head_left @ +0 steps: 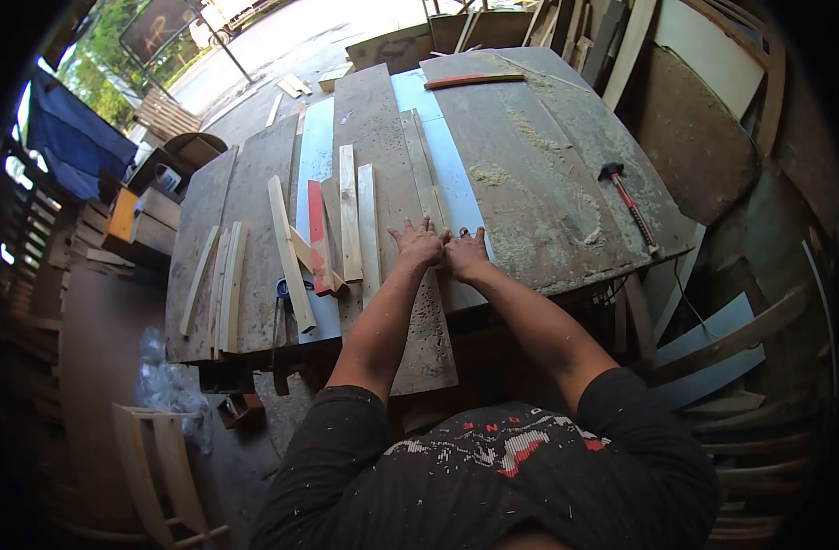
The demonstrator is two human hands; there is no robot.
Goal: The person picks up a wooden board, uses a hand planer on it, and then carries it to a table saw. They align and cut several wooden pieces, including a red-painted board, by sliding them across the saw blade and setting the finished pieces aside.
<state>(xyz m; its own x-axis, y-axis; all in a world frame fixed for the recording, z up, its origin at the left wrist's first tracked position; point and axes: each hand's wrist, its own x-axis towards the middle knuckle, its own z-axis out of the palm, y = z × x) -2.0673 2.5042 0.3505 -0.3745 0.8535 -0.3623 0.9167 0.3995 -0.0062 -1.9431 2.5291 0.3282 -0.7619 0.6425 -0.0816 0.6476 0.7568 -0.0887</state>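
Note:
My left hand (pixel 418 244) lies flat with fingers spread on the worn wooden workbench (pixel 529 183), at the near end of a long narrow wooden strip (pixel 422 165). My right hand (pixel 465 253) rests beside it, touching it, fingers on the same strip's lower end. Whether either hand grips the strip I cannot tell. To the left lie several loose wooden slats (pixel 349 213), one painted red (pixel 317 236). A pale slat (pixel 289 253) lies diagonally across them.
A red-handled hammer (pixel 630 205) lies at the bench's right side amid sawdust (pixel 489 174). A red-edged strip (pixel 473 80) sits at the far end. More slats (pixel 225 284) lie at the left. Stacked boards and chair parts (pixel 731 339) crowd the right; a chair frame (pixel 158 458) stands lower left.

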